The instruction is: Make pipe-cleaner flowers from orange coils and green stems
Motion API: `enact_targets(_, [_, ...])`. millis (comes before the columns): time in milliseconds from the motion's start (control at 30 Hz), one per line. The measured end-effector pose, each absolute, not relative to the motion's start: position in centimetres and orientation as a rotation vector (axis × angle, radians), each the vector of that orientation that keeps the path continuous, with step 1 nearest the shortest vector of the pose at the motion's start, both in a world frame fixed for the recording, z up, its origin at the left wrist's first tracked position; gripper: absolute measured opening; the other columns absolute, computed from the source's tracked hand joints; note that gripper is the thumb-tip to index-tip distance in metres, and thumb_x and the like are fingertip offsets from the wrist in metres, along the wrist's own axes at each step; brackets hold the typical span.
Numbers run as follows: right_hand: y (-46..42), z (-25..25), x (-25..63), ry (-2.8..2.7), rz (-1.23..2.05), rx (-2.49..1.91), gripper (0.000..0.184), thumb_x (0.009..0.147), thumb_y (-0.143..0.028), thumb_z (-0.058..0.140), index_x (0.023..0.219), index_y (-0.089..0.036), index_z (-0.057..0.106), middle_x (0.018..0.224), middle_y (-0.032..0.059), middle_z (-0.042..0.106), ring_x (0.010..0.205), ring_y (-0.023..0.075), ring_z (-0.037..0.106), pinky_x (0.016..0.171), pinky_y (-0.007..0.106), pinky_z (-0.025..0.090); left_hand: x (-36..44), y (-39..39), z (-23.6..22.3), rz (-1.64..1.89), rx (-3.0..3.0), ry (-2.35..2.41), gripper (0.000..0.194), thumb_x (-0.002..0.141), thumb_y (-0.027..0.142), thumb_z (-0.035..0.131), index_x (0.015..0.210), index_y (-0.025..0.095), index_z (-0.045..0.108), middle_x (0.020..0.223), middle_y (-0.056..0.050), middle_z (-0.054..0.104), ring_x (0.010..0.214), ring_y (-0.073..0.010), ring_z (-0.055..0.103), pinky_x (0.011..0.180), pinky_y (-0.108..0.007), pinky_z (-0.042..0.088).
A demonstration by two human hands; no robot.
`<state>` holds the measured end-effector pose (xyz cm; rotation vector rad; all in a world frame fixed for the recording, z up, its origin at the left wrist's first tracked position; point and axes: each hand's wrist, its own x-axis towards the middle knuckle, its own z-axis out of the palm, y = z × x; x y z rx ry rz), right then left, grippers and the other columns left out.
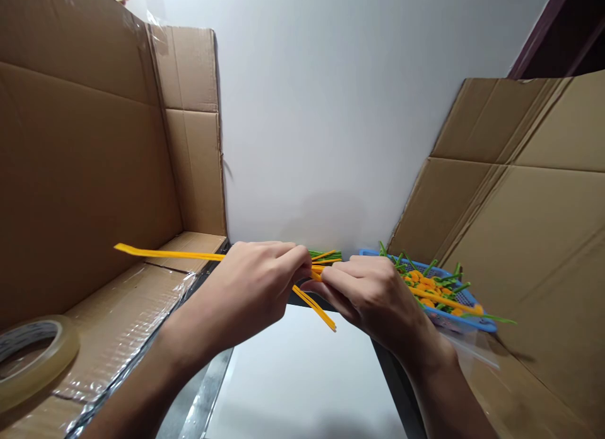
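My left hand [258, 281] is closed round yellow pipe cleaners [170, 254], whose long ends stick out to the left. My right hand [371, 291] pinches the yellow strands just beside it, so the fingertips of both hands nearly meet. Short yellow ends [319, 309] hang down between the hands, over a white sheet [302, 376]. Another yellow length [444, 297] shows past my right hand, with a green tip at its far end; whether that hand holds it is hidden. Behind the fingers lies a bundle of green pipe cleaners [326, 255].
A blue basket [486, 325] at the right holds several orange-yellow fuzzy pieces with green stems. At the lower left, a roll of clear tape [69, 347] rests on cardboard. Cardboard walls [85, 174] stand on both sides, with a pale wall [321, 111] behind.
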<state>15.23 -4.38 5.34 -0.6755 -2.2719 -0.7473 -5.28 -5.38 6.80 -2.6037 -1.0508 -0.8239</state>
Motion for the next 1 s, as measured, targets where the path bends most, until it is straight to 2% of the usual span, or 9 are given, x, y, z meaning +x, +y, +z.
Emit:
enact_targets(267, [-4.2,5.0,15.1,-2.304,-0.458,-0.654,0.042,0.101,-0.025,0.049,0.059,-0.018,0.052,0.051,-0.0044,0.044,0.046,0.0084,0.031,0.050,0.027,0.023,-5.4,-5.2,7.0,-0.799,-2.601,-1.011,0.021,0.097,0.014,0.045,0.080,0.019,0.056,0.068,0.002,0.057,0.053,-0.0108,0.037,0.053,-0.028,0.025])
enact_targets(567, [-3.8,4.6,15.1,-2.298,-0.212,-0.653,0.041,0.097,-0.021,0.053,0.057,-0.018,0.045,0.053,-0.0065,0.032,0.050,0.0084,0.019,0.048,0.026,0.019,-5.6,-5.1,6.8,-0.758,-2.609,-0.999,0.017,0.092,0.009,0.048,0.081,0.019,0.056,0.068,0.003,0.057,0.052,-0.0101,0.039,0.052,-0.028,0.024])
enact_targets(700, [-3.7,4.9,15.3,-2.297,-0.192,-0.703,0.043,0.097,-0.022,0.051,0.055,-0.018,0.042,0.052,-0.0071,0.028,0.049,0.0083,0.017,0.048,0.027,0.019,-5.7,-4.7,6.9,-0.717,-2.604,-0.994,0.016,0.095,0.015,0.049,0.083,0.019,0.059,0.068,0.002,0.060,0.052,-0.0100,0.042,0.051,-0.028,0.023])
enact_targets(833, [-3.5,5.6,16.2,-2.280,-0.055,-0.909,0.046,0.097,-0.034,0.053,0.055,-0.017,0.049,0.051,-0.0065,0.030,0.049,0.0079,0.022,0.047,0.026,0.020,-6.4,-3.5,7.0,-0.656,-2.612,-1.009,0.015,0.098,0.021,0.051,0.092,0.020,0.065,0.076,0.001,0.066,0.057,-0.0102,0.051,0.053,-0.027,0.026])
enact_targets(1000, [-3.0,5.3,19.5,-2.255,0.325,-1.249,0.046,0.094,-0.045,0.056,0.057,-0.017,0.058,0.050,-0.0045,0.042,0.048,0.0081,0.034,0.045,0.024,0.024,-8.8,-1.9,6.9,-0.604,-2.622,-1.125,0.024,0.097,0.027,0.052,0.082,0.020,0.069,0.072,0.000,0.067,0.058,-0.0117,0.056,0.055,-0.025,0.032])
